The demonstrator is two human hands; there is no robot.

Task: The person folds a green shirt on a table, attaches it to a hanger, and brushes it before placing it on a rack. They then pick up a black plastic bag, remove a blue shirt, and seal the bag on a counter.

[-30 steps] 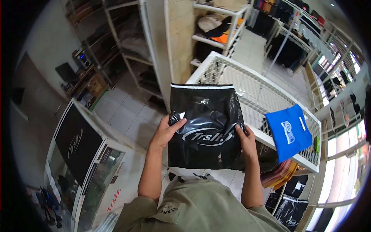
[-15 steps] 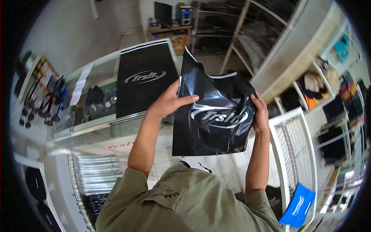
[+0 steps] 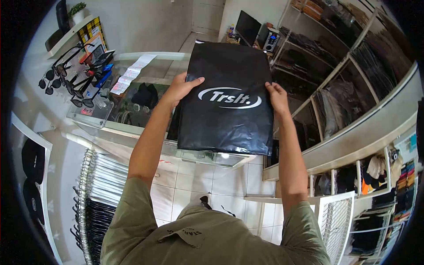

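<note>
A black plastic mailer bag with a white "Trslt." logo is stretched out flat between my hands, over the glass counter. My left hand pinches its left edge, thumb on top. On the opposite edge, my right hand grips with bent fingers. A dark strip shows past the bag's lower left side; most of what lies beneath is hidden. To the left, a long printed paper slip rests on the glass counter.
Sunglasses hang on a display stand at the counter's left end. Clothes hangers crowd a rail at lower left. Shelves of folded clothes line the right side. A monitor and a speaker stand at the back.
The bag has gone from crumpled to nearly flat and moved over the counter, hiding the second black bag seen there before. My view has turned, and both hands still hold the edges.
</note>
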